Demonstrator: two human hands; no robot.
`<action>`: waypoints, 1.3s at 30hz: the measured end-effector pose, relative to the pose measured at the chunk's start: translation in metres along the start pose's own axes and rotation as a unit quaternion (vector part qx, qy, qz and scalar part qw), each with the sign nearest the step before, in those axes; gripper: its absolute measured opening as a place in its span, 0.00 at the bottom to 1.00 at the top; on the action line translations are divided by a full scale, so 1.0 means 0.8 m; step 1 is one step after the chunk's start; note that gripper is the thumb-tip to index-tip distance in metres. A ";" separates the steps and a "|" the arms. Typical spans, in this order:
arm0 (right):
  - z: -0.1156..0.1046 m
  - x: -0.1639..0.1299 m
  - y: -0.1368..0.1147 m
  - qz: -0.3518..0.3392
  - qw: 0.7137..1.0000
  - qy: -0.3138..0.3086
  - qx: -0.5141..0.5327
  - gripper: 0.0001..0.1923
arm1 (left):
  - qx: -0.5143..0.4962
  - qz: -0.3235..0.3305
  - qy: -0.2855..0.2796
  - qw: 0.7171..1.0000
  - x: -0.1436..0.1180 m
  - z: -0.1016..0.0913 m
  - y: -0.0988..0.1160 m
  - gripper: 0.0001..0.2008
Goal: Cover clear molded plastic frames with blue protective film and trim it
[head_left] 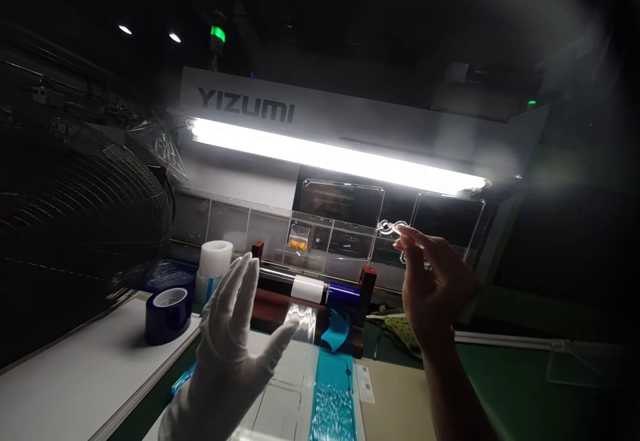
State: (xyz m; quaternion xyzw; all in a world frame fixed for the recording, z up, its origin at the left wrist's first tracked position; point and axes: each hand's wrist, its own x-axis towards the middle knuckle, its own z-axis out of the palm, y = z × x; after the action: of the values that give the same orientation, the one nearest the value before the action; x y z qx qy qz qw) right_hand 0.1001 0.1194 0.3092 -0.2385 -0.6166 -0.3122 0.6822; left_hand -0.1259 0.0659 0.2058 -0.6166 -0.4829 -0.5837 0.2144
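Note:
My right hand (434, 281) is bare and raised toward the bright tube lamp (335, 156). Its fingertips pinch a small clear plastic part (391, 228) with looped shapes, held up against the light. My left hand (235, 334) wears a white glove and is lifted with the fingers spread, holding nothing. Below the hands, a clear panel (280, 388) lies on the bench, with a strip of blue film (334, 394) on it.
A roller bar with white and blue film (320, 289) crosses the bench behind the hands. A dark blue tape roll (167, 314) and white rolls (215, 261) stand at left. A wire fan guard (75, 214) looms far left. Clear acrylic bins (345, 228) line the back.

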 end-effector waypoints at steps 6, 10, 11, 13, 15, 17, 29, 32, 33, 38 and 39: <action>0.001 -0.004 0.004 -0.026 0.999 0.013 -0.022 0.10 | -0.016 0.022 0.002 1.000 0.011 0.008 0.006 0.41; 0.012 -0.004 0.003 -0.071 0.997 0.011 -0.035 0.11 | -0.015 0.036 0.026 0.999 0.011 0.016 0.003 0.41; 0.016 -0.005 0.003 -0.077 0.996 0.013 -0.038 0.11 | -0.016 0.041 0.030 0.999 0.011 0.018 0.001 0.41; 0.023 -0.006 0.003 -0.080 0.996 0.011 -0.048 0.11 | -0.021 0.047 0.036 0.998 0.009 0.022 -0.005 0.41; 0.028 -0.008 0.004 -0.076 0.995 0.004 -0.057 0.10 | -0.026 0.035 0.036 0.998 0.006 0.026 -0.011 0.41; 0.031 -0.010 0.004 -0.073 0.996 -0.004 -0.060 0.10 | -0.027 0.010 0.030 0.999 0.004 0.027 -0.016 0.40; 0.013 -0.027 -0.004 0.012 0.995 -0.092 -0.035 0.09 | -0.012 -0.035 0.008 0.999 -0.007 0.018 -0.012 0.37; -0.013 -0.059 -0.014 0.096 0.982 -0.163 0.012 0.09 | -0.016 -0.042 0.003 0.999 -0.026 0.005 -0.011 0.39; -0.024 -0.074 -0.018 0.122 0.975 -0.186 0.029 0.09 | -0.012 -0.031 -0.006 0.999 -0.033 -0.001 -0.010 0.41; -0.083 -0.158 -0.038 0.190 0.946 -0.259 0.049 0.09 | 0.037 0.012 -0.115 0.993 -0.077 -0.035 -0.009 0.48; -0.093 -0.172 -0.042 0.193 0.942 -0.271 0.042 0.09 | 0.049 0.009 -0.132 0.990 -0.086 -0.040 -0.011 0.49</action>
State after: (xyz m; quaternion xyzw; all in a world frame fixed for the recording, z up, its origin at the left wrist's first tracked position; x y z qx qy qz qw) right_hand 0.1212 0.0611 0.1614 -0.3994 -0.7327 -0.0720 0.5462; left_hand -0.1393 0.0192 0.1467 -0.6816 -0.5293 -0.4707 0.1838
